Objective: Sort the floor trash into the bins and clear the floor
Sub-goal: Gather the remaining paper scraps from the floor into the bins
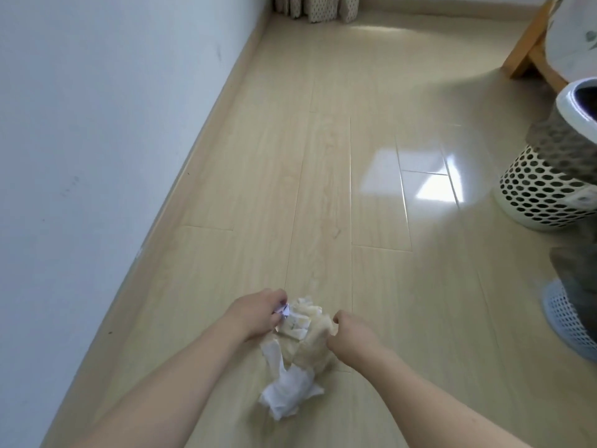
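Note:
A crumpled clear plastic bag (307,344) with white paper scraps inside hangs between my hands above the wooden floor (323,189). My left hand (258,313) pinches its upper left part, beside a small white and purple scrap. My right hand (347,334) grips the bag's right edge with curled fingers. A white crumpled paper or tissue (289,391) hangs at the bag's lower end. A white perforated bin (546,185) with a dark liner stands at the right edge. A blue mesh bin (571,321) is partly in view below it.
A white wall (97,140) with a pale skirting board runs along the left. A wooden furniture leg (529,43) and a white cloth are at the top right. Curtain hems (316,8) touch the floor at the far end. Bright glare lies on the floor near the bins.

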Tool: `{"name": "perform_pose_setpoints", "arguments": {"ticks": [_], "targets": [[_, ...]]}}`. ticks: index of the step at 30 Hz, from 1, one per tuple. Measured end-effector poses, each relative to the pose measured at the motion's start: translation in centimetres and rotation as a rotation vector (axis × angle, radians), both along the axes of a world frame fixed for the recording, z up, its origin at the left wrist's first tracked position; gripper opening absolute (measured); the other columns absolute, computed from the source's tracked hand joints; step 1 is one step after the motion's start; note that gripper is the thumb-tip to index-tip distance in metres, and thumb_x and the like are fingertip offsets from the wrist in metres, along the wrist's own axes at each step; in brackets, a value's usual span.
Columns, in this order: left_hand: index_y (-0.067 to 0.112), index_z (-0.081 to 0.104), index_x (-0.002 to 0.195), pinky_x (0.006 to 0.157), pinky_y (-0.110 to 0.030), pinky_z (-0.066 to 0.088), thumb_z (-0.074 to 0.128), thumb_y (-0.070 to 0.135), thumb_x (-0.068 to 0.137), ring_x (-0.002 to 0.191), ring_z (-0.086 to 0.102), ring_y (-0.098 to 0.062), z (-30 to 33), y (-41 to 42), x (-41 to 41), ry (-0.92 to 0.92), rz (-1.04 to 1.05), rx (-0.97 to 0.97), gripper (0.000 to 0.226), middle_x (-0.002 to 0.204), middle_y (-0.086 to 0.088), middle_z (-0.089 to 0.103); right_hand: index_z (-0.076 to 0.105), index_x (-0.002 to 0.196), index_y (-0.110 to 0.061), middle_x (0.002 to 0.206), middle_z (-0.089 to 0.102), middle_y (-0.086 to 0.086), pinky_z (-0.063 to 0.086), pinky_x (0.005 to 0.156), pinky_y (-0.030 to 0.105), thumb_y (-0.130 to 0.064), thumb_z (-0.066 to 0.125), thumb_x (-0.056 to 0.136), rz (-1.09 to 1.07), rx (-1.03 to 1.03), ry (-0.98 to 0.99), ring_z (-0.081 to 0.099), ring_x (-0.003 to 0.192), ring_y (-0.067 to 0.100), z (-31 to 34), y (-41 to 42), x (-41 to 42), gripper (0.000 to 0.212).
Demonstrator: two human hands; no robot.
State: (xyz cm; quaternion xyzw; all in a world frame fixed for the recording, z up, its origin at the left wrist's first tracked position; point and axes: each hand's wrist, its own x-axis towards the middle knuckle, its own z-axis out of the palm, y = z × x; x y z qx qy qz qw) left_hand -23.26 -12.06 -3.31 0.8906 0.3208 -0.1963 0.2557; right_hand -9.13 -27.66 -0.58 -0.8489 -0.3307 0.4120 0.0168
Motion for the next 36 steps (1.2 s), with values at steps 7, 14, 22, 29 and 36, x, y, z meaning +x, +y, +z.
{"name": "perform_pose_setpoints", "arguments": {"ticks": [7, 14, 22, 29, 36], "targets": [[0.023, 0.054, 0.098, 0.063, -0.026, 0.038, 0.050, 0.031, 0.098, 0.076, 0.059, -0.014, -2.6, 0.4, -3.2, -0.275, 0.294, -0.131, 0.009, 0.079, 0.012, 0.062, 0.052, 0.110, -0.014, 0.117, 0.052, 0.006, 0.044, 0.084, 0.032, -0.024, 0.043, 0.093, -0.095, 0.011, -0.078, 0.055, 0.109, 0.025, -2.6, -0.8, -2.2, 0.022], [0.025, 0.048, 0.086, 0.058, -0.031, 0.034, 0.046, 0.035, 0.100, 0.066, 0.053, -0.014, -3.4, -0.1, -4.3, -0.306, 0.409, -0.082, 0.017, 0.065, 0.008, 0.055, 0.046, 0.121, -0.015, 0.122, 0.046, 0.002, 0.039, 0.074, 0.027, -0.014, 0.041, 0.093, -0.097, 0.174, -0.105, 0.055, 0.100, 0.022, -3.0, -1.8, -2.6, 0.028], [0.022, 0.052, 0.083, 0.058, -0.032, 0.040, 0.051, 0.033, 0.097, 0.058, 0.053, -0.019, -3.8, 0.5, -4.6, -0.340, 0.525, -0.222, 0.018, 0.065, -0.004, 0.060, 0.037, 0.137, -0.034, 0.145, 0.021, -0.005, 0.034, 0.102, 0.029, -0.023, 0.050, 0.088, 0.412, 0.246, -0.271, 0.033, 0.126, 0.020, -2.8, -1.7, -1.6, 0.051], [0.021, 0.053, 0.083, 0.052, -0.029, 0.041, 0.052, 0.031, 0.097, 0.045, 0.051, -0.013, -3.8, 1.0, -4.3, -0.381, 0.593, -0.287, 0.017, 0.064, -0.004, 0.064, 0.064, 0.107, -0.019, 0.130, 0.043, -0.003, 0.036, 0.097, 0.031, -0.027, 0.045, 0.096, 0.531, 0.307, -0.320, 0.043, 0.118, 0.023, -2.7, -1.7, -0.7, 0.024], [0.013, 0.053, 0.087, 0.053, -0.026, 0.043, 0.053, 0.024, 0.097, 0.047, 0.050, -0.016, -2.7, 1.1, -4.0, -0.332, 0.628, -0.370, 0.016, 0.062, 0.000, 0.060, 0.064, 0.092, -0.017, 0.089, 0.063, 0.000, 0.045, 0.080, 0.033, -0.038, 0.030, 0.100, 0.664, 0.398, -0.327, 0.057, 0.086, 0.023, 3.1, -1.0, 1.4, 0.041]]}}
